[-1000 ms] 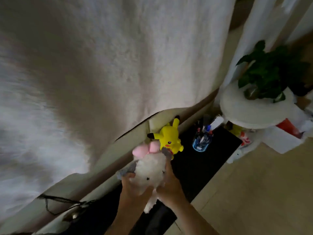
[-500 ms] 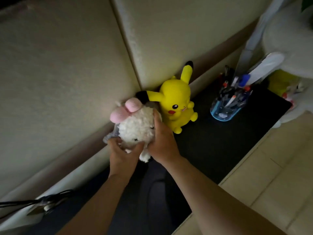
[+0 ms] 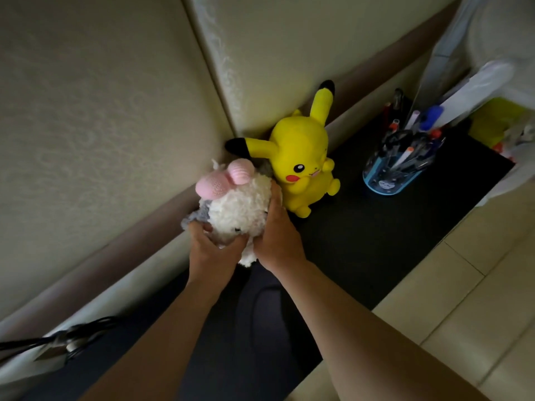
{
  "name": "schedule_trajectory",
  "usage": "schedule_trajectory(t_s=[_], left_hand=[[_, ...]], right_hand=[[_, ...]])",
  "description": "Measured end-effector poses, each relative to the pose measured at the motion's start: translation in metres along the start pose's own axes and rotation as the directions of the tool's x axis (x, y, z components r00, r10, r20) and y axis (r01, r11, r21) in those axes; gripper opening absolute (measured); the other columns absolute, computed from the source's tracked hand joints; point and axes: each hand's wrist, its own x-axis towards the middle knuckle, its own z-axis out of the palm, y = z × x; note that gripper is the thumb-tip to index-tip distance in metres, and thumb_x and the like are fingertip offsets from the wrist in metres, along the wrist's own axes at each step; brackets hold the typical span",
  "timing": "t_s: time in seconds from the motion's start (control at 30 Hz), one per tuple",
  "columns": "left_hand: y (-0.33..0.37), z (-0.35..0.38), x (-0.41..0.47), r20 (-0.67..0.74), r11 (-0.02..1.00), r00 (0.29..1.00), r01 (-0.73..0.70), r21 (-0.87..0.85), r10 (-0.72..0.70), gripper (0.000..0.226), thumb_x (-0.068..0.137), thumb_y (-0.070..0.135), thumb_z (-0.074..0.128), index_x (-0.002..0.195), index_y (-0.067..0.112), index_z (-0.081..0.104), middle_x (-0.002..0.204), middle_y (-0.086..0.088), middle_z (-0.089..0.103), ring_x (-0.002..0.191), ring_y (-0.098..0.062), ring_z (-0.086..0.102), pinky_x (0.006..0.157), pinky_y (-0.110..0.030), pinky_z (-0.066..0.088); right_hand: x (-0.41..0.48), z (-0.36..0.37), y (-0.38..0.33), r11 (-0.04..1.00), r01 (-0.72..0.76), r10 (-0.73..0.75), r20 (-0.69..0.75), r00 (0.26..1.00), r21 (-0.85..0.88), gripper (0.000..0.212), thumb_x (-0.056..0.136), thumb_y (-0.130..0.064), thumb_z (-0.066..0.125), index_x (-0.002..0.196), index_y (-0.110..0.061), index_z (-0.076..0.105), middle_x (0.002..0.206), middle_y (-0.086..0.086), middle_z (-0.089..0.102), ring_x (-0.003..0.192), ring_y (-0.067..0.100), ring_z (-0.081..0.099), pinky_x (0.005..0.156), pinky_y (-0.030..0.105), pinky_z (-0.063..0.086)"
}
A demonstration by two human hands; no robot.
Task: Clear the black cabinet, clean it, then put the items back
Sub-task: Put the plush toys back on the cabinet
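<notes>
As both hands (image 3: pixel 215 251) (image 3: pixel 279 241) grip the plush (image 3: pixel 237 205), its underside (palm-covered) hides.

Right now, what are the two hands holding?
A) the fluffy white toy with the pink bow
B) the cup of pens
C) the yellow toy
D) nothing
A: the left hand and the right hand both grip the fluffy white toy. The yellow toy and the cup of pens stand on the black cabinet.

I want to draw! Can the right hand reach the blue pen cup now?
Probably, once freed: the right hand and left hand both hold the fluffy white plush toy with a pink bow. Only bare black cabinet top lies between it and the blue plastic pen cup.
</notes>
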Motion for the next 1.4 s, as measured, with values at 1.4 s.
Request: schedule_trajectory(t_s=[1.4], left_hand=[[0.041,-0.048,-0.065,0.021,0.973,0.995,-0.099,0.206,0.097,0.052,0.069,0.045,0.082,0.097,0.049,0.038,0.122,0.003,0.053,0.098,-0.017,0.060,0.076,-0.037,0.054]], right_hand=[[-0.055,-0.075,-0.039,0.994,0.080,-0.078,0.038,0.996,-0.078,0.098,0.085,-0.030,0.068,0.156,-0.045,0.002,0.140,-0.002,0.056,0.121,0.027,0.059,0.086,0.040,0.053]])
